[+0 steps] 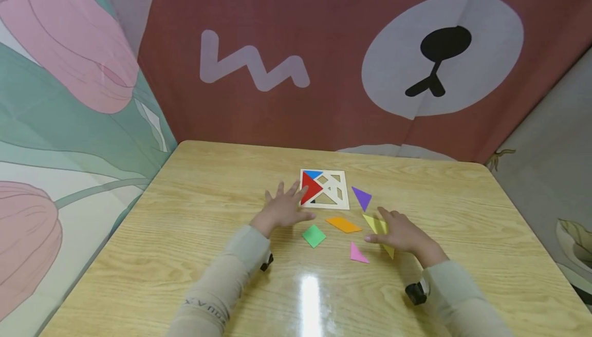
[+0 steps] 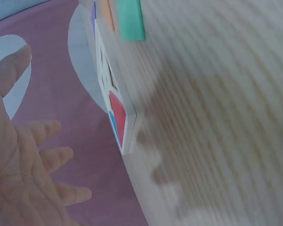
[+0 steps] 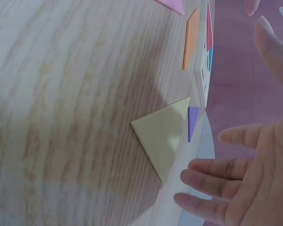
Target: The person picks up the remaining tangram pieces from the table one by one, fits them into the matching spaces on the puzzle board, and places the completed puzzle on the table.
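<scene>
My left hand point(image 1: 283, 210) hovers with spread fingers by the left edge of a white tangram frame point(image 1: 346, 193); its palm and fingers show bare in the left wrist view. In the frame lie a red triangle point(image 1: 310, 188) and a blue triangle point(image 1: 312, 173). Over a yellow triangle point(image 3: 161, 134) hangs my right hand point(image 1: 401, 231), fingers apart and holding nothing. Between the hands lie a green square point(image 1: 314, 236), an orange parallelogram point(image 1: 344, 224) and a pink triangle point(image 1: 357, 254). A purple triangle point(image 1: 363, 198) sits right of the frame.
The pieces lie on a light wooden table point(image 1: 208, 193). A reddish-brown cloth point(image 1: 333, 106) with a printed animal face hangs behind it, and a flowered cloth point(image 1: 74, 121) hangs at the left. Light glares off the near part of the tabletop.
</scene>
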A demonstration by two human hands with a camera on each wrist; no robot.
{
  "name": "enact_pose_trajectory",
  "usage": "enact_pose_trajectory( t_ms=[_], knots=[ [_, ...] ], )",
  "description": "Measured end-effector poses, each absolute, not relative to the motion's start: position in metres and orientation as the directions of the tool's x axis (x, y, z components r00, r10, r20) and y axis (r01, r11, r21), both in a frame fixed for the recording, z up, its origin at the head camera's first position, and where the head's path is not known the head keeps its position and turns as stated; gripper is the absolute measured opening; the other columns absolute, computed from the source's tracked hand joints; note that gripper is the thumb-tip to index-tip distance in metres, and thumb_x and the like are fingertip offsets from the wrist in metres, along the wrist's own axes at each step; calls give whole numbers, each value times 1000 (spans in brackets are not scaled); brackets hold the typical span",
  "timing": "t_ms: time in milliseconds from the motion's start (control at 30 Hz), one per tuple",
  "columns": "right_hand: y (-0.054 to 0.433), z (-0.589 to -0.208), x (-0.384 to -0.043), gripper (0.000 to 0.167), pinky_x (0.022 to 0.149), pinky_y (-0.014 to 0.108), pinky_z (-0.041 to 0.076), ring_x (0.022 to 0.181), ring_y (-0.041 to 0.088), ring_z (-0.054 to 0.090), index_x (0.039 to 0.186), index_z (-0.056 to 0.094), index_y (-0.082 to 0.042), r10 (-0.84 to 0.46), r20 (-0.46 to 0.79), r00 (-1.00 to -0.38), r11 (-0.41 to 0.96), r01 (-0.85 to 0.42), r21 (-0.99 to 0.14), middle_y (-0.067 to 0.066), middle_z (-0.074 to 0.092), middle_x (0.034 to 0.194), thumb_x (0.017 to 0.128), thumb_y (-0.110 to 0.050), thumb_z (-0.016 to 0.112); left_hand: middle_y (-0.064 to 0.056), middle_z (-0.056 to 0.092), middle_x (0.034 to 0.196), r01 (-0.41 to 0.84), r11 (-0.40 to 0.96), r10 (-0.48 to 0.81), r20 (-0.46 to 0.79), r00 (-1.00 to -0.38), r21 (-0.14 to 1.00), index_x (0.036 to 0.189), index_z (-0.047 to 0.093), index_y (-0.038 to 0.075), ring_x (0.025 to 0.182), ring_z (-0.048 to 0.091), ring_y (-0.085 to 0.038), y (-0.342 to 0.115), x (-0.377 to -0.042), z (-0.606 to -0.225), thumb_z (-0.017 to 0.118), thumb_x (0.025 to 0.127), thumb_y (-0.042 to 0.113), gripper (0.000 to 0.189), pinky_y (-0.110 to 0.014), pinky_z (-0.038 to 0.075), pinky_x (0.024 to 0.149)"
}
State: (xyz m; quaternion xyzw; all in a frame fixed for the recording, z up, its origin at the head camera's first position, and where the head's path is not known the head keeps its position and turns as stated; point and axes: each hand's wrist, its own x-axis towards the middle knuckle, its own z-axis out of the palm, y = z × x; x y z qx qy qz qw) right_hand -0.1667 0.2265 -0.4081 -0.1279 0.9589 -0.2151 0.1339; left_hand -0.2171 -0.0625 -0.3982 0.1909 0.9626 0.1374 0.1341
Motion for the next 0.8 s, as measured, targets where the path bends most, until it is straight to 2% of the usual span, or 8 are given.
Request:
enact_pose_trajectory(
  t_ms=[500, 800],
  knots=[
    [229, -422, -166, 93, 83, 56, 30, 108, 46, 34, 127, 31, 9, -301, -203, -932, 893, -201, -404, 33, 36, 118, 69, -60, 54, 0, 7, 144, 359, 875, 437, -208, -875, 326, 138, 19, 22, 125, -1, -42, -57, -221, -409, 43, 77, 61, 76, -65, 3, 88],
    [231, -427, -166, 87, 81, 54, 33, 104, 43, 37, 124, 37, 8, -301, -172, -938, 899, -219, -379, 29, 40, 114, 68, -55, 60, 0, 8, 143, 355, 871, 441, -224, -869, 340, 138, 20, 22, 125, 0, -40, -52, -226, -416, 45, 77, 60, 76, -63, 5, 90]
  ],
)
